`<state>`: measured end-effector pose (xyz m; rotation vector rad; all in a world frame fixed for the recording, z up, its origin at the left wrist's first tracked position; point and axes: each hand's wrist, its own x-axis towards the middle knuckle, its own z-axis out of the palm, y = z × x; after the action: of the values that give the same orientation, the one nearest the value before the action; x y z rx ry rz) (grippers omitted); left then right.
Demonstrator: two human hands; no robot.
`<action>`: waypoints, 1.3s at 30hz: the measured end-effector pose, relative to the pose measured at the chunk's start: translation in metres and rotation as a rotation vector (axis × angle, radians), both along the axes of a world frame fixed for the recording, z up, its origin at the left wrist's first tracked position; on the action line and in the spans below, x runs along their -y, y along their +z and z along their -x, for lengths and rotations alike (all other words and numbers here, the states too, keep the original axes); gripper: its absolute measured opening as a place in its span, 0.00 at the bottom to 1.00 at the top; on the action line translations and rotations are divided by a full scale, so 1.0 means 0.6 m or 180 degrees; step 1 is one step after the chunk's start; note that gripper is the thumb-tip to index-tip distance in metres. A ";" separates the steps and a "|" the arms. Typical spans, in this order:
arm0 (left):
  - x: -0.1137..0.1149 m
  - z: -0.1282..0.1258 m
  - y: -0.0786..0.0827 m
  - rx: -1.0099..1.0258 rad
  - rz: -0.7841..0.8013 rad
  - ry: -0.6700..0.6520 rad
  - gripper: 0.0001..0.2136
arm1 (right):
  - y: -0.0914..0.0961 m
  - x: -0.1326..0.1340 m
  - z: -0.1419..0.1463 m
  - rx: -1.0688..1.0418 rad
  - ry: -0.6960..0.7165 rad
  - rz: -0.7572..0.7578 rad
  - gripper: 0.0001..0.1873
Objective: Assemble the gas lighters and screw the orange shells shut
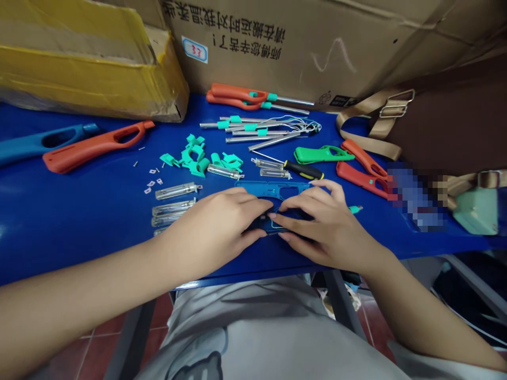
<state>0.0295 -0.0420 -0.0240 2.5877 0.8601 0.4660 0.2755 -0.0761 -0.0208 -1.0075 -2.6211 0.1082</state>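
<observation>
Near the table's front edge, a dark blue lighter shell half [277, 225] lies between my two hands, with a thin pale wire showing in it. My left hand [222, 219] grips its left part with thumb and fingers. My right hand [327, 224] has its fingertips pinched on the middle and right part. Much of the shell is hidden under the fingers. Just behind it lies another blue shell half [253, 188] with an oval opening. A lighter nozzle with a teal collar [355, 209] pokes out beyond my right hand.
Clear fuel tanks [176, 191], teal plastic pieces [194, 155], metal tubes [241, 132] and a screwdriver [304, 170] lie behind my hands. Orange shells [91, 148] lie left, green [322, 154] and red ones [362, 179] right. Cardboard boxes [245, 68] stand at the back.
</observation>
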 end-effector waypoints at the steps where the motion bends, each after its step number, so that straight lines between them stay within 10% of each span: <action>1: 0.000 0.000 0.000 0.0010 0.0001 0.0014 0.13 | -0.001 0.002 0.000 0.0017 0.0017 0.0030 0.14; 29: 0.000 0.001 0.001 0.0232 0.0595 0.0441 0.25 | 0.012 0.002 0.010 0.0283 -0.0001 0.0231 0.19; 35: 0.002 0.000 0.007 -0.0009 0.0524 0.0389 0.21 | 0.020 -0.057 0.054 -0.0609 -0.0802 0.0252 0.13; 39: 0.009 0.000 0.008 -0.0162 0.0374 0.0156 0.12 | 0.020 -0.120 0.088 -0.0319 -0.0521 0.0299 0.12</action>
<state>0.0293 -0.0474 -0.0192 2.4857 0.9411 0.3537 0.2224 -0.0043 -0.0086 -1.2115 -2.4526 0.2382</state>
